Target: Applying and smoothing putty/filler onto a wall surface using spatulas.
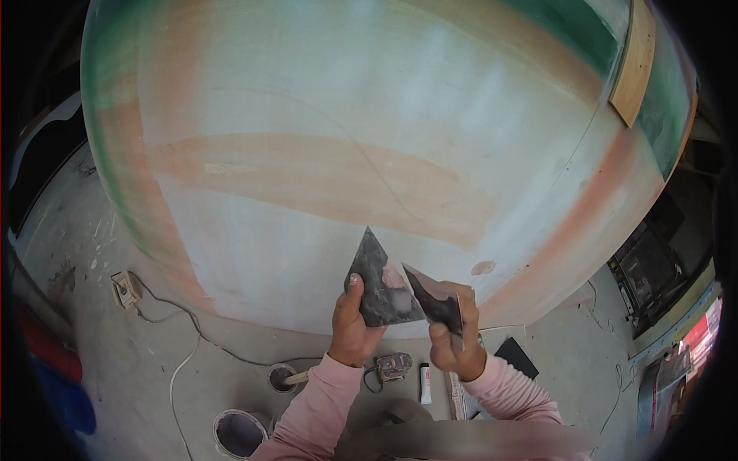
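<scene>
My left hand [350, 329] is closed around the edge of a dark plate [370, 286], shaped like a triangle with its point up. A dab of pinkish putty [397, 283] lies on the plate's face. To its right, my right hand [461, 356] grips a thin putty spreader [440, 298], dark with a pinkish smear along its upper edge. The spreader's left edge is close to the plate; whether they touch I cannot tell. Beyond both hands bulges a large curved panel [307, 215], pale with orange-brown and green areas. A small pinkish putty patch [483, 267] sits low on it.
On the floor near me are a bucket [240, 415], a smaller pot [281, 367] with a stick, a power tool [393, 366] and a white tube [425, 384]. A cable [231, 356] runs from a socket box [124, 290]. A wooden strip [636, 65] is at upper right.
</scene>
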